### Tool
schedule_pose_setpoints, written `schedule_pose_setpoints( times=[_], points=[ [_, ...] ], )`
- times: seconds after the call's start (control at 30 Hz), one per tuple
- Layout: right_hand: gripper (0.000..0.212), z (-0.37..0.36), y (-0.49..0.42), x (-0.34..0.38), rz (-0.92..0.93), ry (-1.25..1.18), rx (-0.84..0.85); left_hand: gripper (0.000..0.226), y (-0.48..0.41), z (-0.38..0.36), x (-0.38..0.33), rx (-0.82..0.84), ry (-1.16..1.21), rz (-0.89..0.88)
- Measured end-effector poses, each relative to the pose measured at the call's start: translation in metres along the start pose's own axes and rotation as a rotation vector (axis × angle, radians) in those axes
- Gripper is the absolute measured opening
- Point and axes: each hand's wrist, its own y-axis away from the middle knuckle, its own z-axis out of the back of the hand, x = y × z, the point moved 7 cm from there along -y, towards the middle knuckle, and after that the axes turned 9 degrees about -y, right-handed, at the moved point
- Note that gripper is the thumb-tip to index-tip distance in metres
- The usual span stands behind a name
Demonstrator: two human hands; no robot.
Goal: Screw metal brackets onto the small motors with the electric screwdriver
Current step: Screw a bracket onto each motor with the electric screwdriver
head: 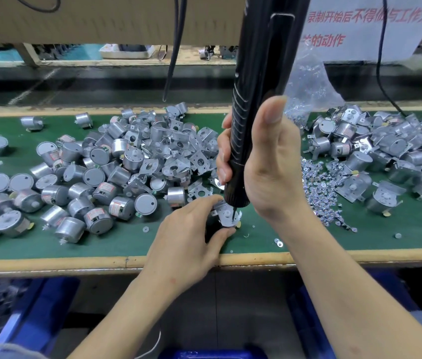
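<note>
My right hand (264, 164) grips the black electric screwdriver (259, 81), which stands upright with its bit down on a metal bracket (226, 216). That bracket lies on top of a small motor that my left hand (189, 234) pinches between thumb and fingers near the front edge of the green mat; the motor itself is mostly hidden. Left of the hands a heap of bare motors and loose brackets (116, 164) covers the mat. A scatter of small screws (326, 193) lies just right of my right wrist.
A pile of motors with brackets fitted (386, 151) fills the right side. A clear bag of screws (305, 97) stands behind the screwdriver. Cables (176, 47) hang at the back. Blue bins (36, 312) sit under the wooden table edge (127, 261).
</note>
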Motion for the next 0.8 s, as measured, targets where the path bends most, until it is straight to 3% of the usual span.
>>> schedule_pose_setpoints(
  times=[0.1, 0.33, 0.53, 0.8],
  points=[
    [0.092, 0.0001, -0.0001, -0.0009, 0.008, 0.012, 0.001, 0.035, -0.0006, -0.0001, -0.0012, 0.01, -0.006, -0.001],
    [0.085, 0.002, 0.0011, -0.0046, -0.002, 0.015, -0.018, 0.035, -0.0001, 0.0013, -0.0026, 0.018, -0.009, -0.005],
    [0.096, 0.0011, 0.0012, -0.0057, -0.013, 0.013, -0.01, 0.038, -0.0005, 0.003, -0.0036, 0.013, -0.021, -0.002],
    [0.077, 0.0025, 0.0012, -0.0082, -0.028, 0.009, -0.034, 0.035, -0.0002, 0.0037, -0.0057, 0.025, -0.021, 0.002]
  ],
)
